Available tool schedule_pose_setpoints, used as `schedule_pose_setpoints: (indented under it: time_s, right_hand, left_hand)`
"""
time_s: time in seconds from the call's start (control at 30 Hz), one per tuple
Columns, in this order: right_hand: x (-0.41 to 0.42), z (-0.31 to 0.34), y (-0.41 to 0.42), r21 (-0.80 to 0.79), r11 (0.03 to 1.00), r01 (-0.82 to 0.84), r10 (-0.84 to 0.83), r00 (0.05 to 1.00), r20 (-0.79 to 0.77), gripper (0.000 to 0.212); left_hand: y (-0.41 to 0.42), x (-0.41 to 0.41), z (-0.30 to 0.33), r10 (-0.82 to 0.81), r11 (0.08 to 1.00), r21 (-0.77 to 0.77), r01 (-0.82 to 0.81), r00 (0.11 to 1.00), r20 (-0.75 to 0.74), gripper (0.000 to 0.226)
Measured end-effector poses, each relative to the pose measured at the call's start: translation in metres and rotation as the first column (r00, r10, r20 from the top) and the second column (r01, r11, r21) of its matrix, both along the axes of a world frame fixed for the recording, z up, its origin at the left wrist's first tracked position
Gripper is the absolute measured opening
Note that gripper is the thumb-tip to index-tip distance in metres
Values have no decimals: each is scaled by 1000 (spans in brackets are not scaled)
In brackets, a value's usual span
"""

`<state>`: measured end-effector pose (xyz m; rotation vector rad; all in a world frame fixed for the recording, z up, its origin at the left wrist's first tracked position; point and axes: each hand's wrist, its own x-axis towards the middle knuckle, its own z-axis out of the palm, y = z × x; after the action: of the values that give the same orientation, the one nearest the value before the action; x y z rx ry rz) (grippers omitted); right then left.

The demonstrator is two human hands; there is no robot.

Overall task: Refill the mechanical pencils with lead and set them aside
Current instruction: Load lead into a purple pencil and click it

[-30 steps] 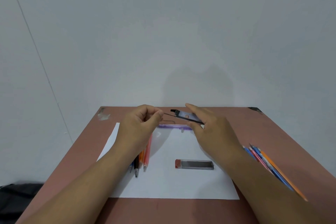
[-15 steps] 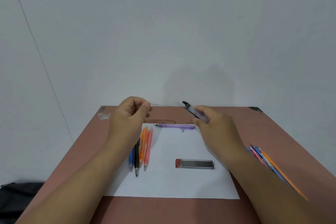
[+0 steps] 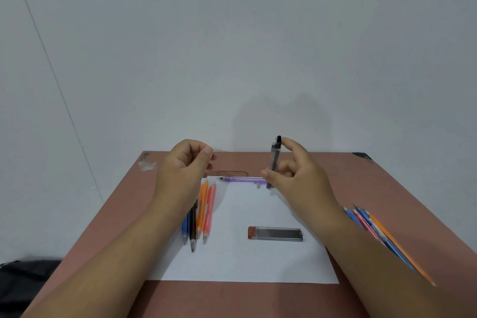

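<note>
My left hand [image 3: 183,170] pinches a thin pencil lead [image 3: 222,151] that sticks out to the right of its fingertips. My right hand [image 3: 296,175] holds a small lead case with a black cap [image 3: 274,160] upright, thumb low and forefinger at the cap. A purple mechanical pencil [image 3: 244,179] lies crosswise at the far edge of the white paper [image 3: 232,258], between the hands. Blue, black, orange and pink pencils [image 3: 200,214] lie side by side under my left wrist. A second lead case [image 3: 275,233] with a red end lies flat on the paper.
A bundle of coloured pencils [image 3: 374,227] lies on the brown table [image 3: 387,188] to the right, partly behind my right forearm. A dark bag [image 3: 23,276] sits on the floor at the lower left. The wall stands right behind the table's far edge.
My right hand tipped the black-capped lead case from slanted to upright. My left hand drew away to the left and up with the lead pulled clear of the case.
</note>
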<state>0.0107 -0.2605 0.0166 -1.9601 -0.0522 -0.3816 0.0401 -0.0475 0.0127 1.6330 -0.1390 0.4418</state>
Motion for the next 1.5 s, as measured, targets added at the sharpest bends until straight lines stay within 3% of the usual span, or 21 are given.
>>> schedule_pose_setpoints:
  time_s: [0.27, 0.6, 0.73, 0.87, 0.97, 1.03, 1.13, 1.2, 1.37, 1.5]
  right_hand:
    - [-6, 3, 4, -152, 988, 17, -10, 999, 47, 68]
    - [-4, 1, 3, -319, 947, -24, 44, 998, 54, 56]
    - [-9, 2, 2, -545, 804, -237, 199, 971, -129, 61]
    - [-2, -6, 2, -669, 666, -331, 270, 942, -197, 67]
    - [1, -9, 0, -696, 632, -340, 272, 939, -212, 51]
    - [-2, -8, 0, -695, 670, -262, 236, 962, -136, 36]
    - [-1, -8, 1, -616, 787, 6, 167, 960, 224, 10]
    - [2, -10, 1, -536, 835, 123, 111, 917, 383, 7]
    - [6, -16, 3, -508, 845, 167, 102, 882, 459, 10]
    - [9, -18, 3, -521, 838, 162, 117, 879, 462, 8]
  left_hand:
    - [1, 2, 0, 37, 999, 1, -37, 999, 0, 12]
    - [0, 2, -2, 48, 998, 34, -48, 999, 1, 13]
    - [-1, 1, -2, 56, 995, 78, -57, 998, 20, 15]
    - [-2, 1, -3, 30, 990, 134, -33, 999, 30, 14]
    - [-3, 0, -4, 18, 980, 199, -27, 999, 50, 13]
    - [-4, -2, -5, 16, 969, 245, -33, 997, 71, 14]
    - [-6, -3, -6, 6, 948, 315, -43, 993, 119, 14]
    - [-7, -4, -7, -10, 922, 381, -59, 984, 178, 15]
    - [-14, -12, -7, -91, 859, 504, -84, 946, 312, 25]
    - [-17, -15, -7, -147, 837, 543, -64, 931, 335, 38]
